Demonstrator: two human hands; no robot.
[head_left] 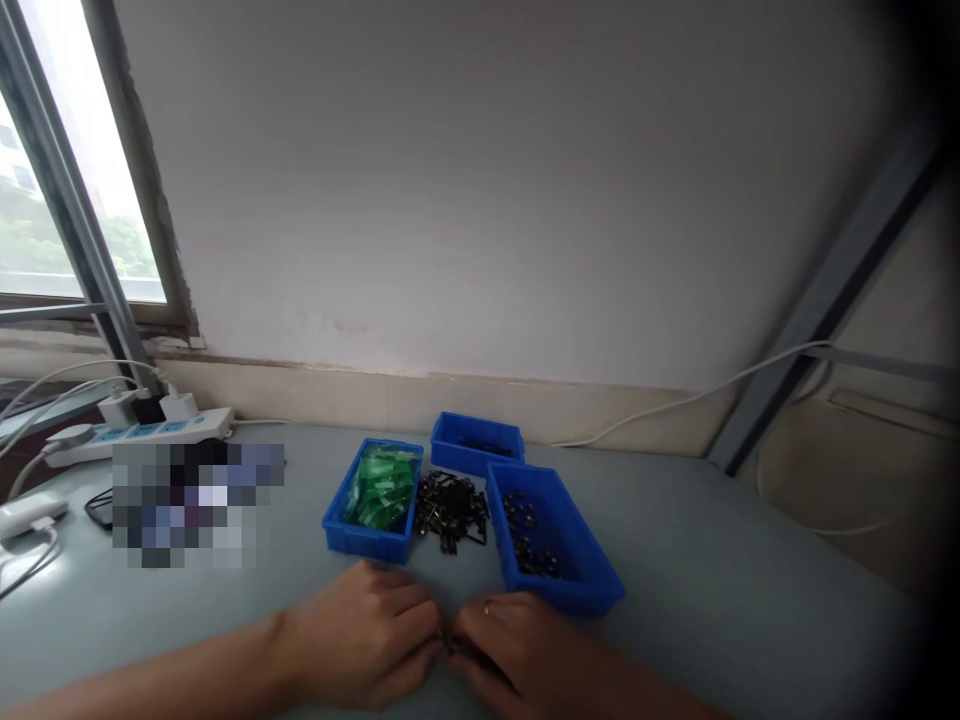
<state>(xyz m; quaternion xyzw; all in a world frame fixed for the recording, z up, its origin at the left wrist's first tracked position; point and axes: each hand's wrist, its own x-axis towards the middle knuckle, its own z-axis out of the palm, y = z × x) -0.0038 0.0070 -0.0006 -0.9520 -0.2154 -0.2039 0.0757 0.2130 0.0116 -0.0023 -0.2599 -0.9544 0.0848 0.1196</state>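
Note:
My left hand (pixel 367 635) and my right hand (pixel 521 650) meet low in the middle of the view, fingers curled and fingertips almost touching. Between them a small dark metal-looking part (pixel 448 640) shows; most of it is hidden by the fingers, so its kind is unclear. Just beyond lies a pile of small black and brass-coloured parts (pixel 452 508). Left of the pile stands a blue bin (pixel 367 544) with green clear-wrapped packets (pixel 384 485). To the right, a larger blue bin (pixel 592 590) contains small round dark metal pieces (pixel 532 560).
A third blue bin (pixel 476 430) with dark parts stands behind the pile, near the wall. On the left are a white power strip (pixel 150 435) with plugs, a white charger (pixel 31 514) and a pixelated area. A white cable (pixel 675 400) runs along the right of the grey table (pixel 697 560).

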